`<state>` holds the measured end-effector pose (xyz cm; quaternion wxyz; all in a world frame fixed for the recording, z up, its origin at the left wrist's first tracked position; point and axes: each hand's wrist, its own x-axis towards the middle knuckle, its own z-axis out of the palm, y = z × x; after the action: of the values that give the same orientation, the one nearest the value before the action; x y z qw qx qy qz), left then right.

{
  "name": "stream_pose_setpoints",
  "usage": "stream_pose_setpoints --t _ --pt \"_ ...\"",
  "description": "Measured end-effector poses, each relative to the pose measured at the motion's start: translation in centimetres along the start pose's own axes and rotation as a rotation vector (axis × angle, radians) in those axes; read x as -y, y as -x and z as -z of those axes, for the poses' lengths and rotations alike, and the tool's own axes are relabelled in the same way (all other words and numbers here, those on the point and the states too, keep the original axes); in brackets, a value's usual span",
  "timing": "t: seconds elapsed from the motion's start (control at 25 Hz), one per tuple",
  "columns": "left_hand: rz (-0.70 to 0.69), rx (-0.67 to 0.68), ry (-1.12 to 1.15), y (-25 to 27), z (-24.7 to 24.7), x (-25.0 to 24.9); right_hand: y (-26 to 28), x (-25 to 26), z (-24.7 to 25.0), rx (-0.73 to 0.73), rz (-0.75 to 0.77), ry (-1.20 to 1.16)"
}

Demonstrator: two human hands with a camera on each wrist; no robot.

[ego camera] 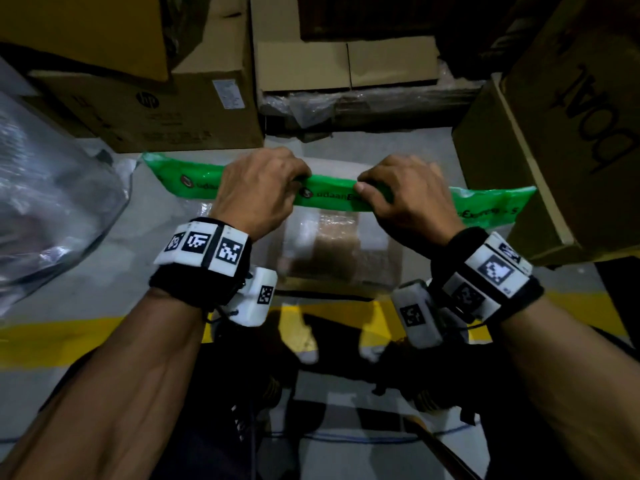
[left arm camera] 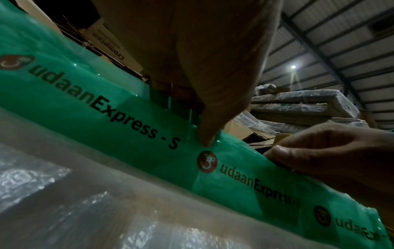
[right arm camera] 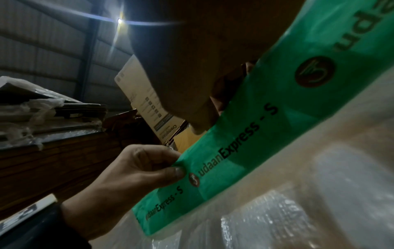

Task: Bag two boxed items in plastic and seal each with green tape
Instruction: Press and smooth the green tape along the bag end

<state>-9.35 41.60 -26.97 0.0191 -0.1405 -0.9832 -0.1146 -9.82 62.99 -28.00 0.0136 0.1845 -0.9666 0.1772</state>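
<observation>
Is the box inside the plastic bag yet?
Inside: the box shows through the clear bag below the green tape.

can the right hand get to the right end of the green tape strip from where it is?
Probably yes. The right hand pinches the green tape near its middle; the strip's right end hangs free, with only the cardboard box close behind it.

Beyond the knuckles stands a brown HP carton point(ego camera: 166, 109), with a flap-topped carton point(ego camera: 346, 64) beside it. A large tilted carton point(ego camera: 554, 140) sits to the outer right. Crumpled clear plastic point(ego camera: 52, 202) lies far left. A yellow floor stripe point(ego camera: 52, 337) runs under the wrists.
</observation>
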Motion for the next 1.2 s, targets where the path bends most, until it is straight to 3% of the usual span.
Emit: stream_pose_setpoints --t 0.2,0.52,0.72,0.84,1.04,1.2 --pt "-0.009 -0.013 -0.006 0.6 0.0 0.4 -1.3 0.2 -0.9 0.035 0.112 -0.01" --pt "-0.021 0.004 -0.016 0.4 -0.1 0.3 -1.2 0.1 -1.7 -0.048 0.186 0.122" --pt "-0.026 0.001 0.005 0.4 -0.1 0.1 -1.3 0.5 -1.5 -0.025 0.067 0.153" --pt "-0.03 -0.001 0.001 0.5 -0.1 0.2 -1.1 0.5 -1.5 -0.075 0.091 0.097" --pt "-0.02 0.038 -0.008 0.6 -0.1 0.1 -1.3 0.5 -1.7 -0.039 0.119 0.143" --pt "0.013 0.082 0.102 0.3 0.2 0.1 -1.4 0.4 -1.8 -0.043 0.106 0.138"
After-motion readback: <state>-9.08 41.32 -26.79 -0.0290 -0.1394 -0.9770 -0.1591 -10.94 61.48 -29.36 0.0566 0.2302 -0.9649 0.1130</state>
